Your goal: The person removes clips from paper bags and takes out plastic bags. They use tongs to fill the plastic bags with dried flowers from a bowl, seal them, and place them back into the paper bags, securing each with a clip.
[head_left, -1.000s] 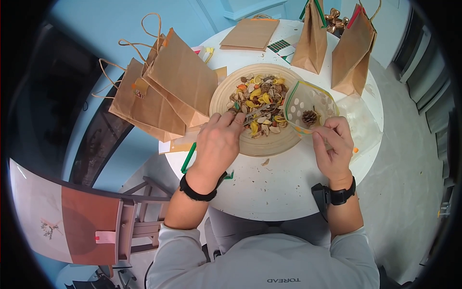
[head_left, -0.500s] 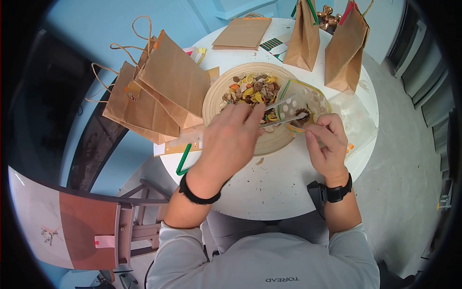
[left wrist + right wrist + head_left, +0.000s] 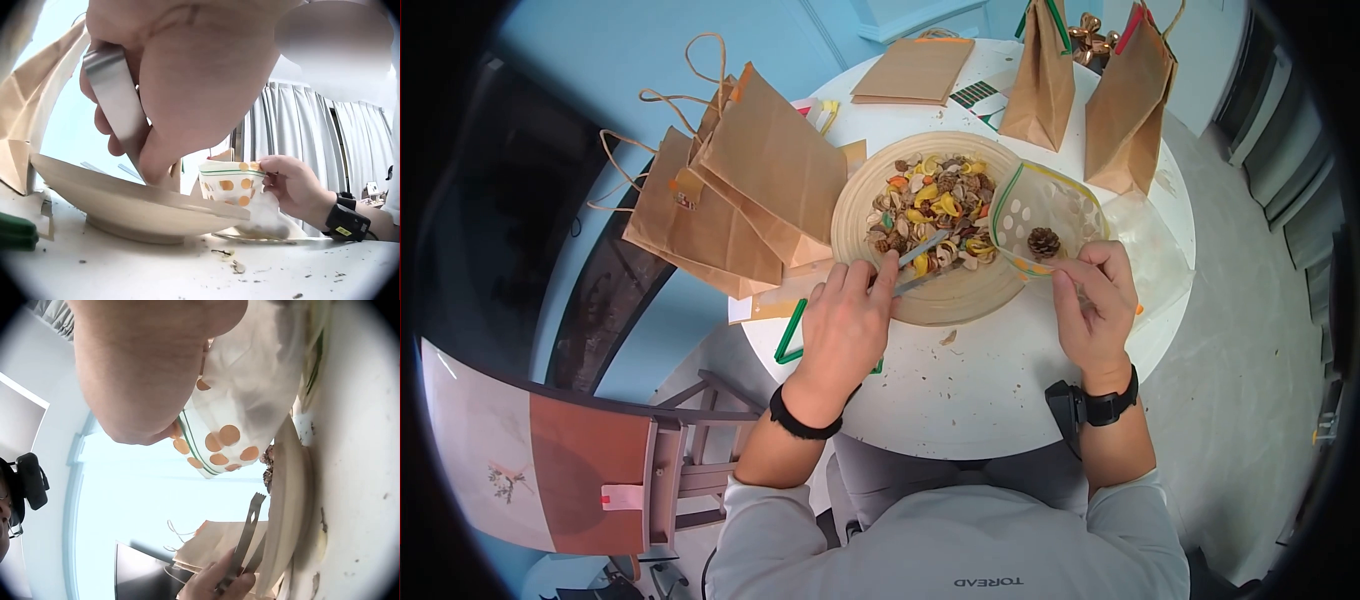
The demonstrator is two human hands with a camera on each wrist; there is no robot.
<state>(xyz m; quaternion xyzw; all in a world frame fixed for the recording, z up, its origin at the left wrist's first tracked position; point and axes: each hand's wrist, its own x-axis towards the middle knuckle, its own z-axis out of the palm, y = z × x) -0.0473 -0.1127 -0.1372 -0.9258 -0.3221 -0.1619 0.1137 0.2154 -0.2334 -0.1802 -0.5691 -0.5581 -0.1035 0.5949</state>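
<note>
My left hand (image 3: pixel 847 318) grips metal tongs (image 3: pixel 924 246) over the near part of a wooden dish (image 3: pixel 852 205). Dried potpourri (image 3: pixel 948 195) with yellow and brown pieces is heaped in it. The right wrist view shows the notched tips of the tongs (image 3: pixel 256 501) spread apart, nothing between them. With thumb and fingers, my right hand (image 3: pixel 1097 312) pinches the rim of a clear dotted zip bag (image 3: pixel 1072 198), its mouth held wide at the dish's right edge. A brown pine cone (image 3: pixel 1043 242) shows inside the bag.
Kraft paper bags (image 3: pixel 775 165) stand at the left, with more (image 3: pixel 1128 110) at the back right and a flat one (image 3: pixel 915 72) at the back. Green clip sticks (image 3: pixel 790 335) lie near my left wrist. Crumbs dot the white table (image 3: pixel 960 395).
Half a second ago my left hand had swung right, the tongs reaching into the bag by the pine cone. It has since drawn back left over the dish. My right hand keeps holding the bag.
</note>
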